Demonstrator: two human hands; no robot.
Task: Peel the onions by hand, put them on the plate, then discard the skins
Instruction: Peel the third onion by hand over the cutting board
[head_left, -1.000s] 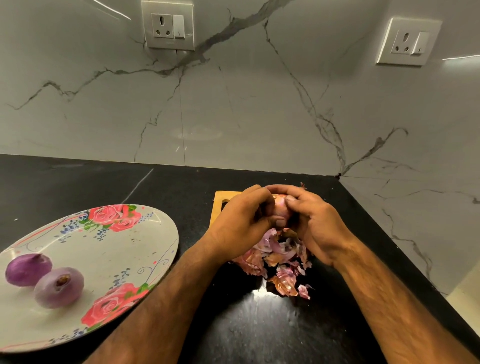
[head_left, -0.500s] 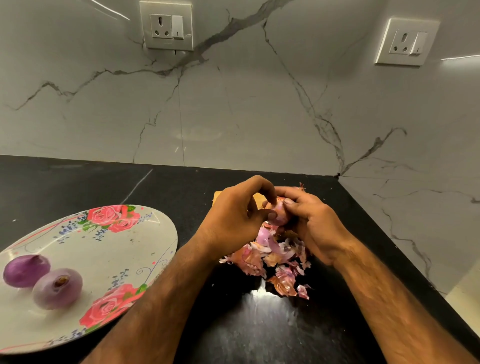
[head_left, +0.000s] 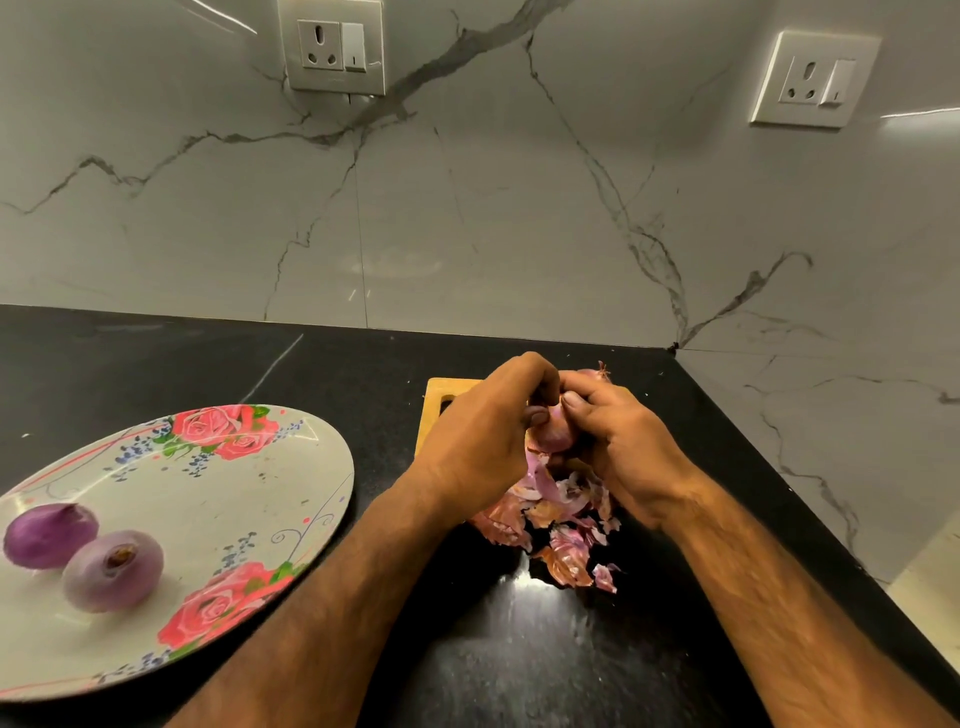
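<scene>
A small pinkish onion sits between both hands above the counter. My left hand curls round its left side, thumb against it. My right hand grips its right side, thumb on top. A strip of skin hangs from the onion. Below the hands lies a pile of pink and brown skins. Two peeled purple onions lie at the left of the rose-patterned plate.
A wooden board lies on the black counter behind my hands, mostly hidden. Another onion's tip shows beyond my right hand. Marble walls meet in a corner at the back right. The counter's right edge runs diagonally close to my right forearm.
My left hand's fingers lifted and came back down onto the onion. A strip of skin now hangs lower from it. The plate and its onions have not moved.
</scene>
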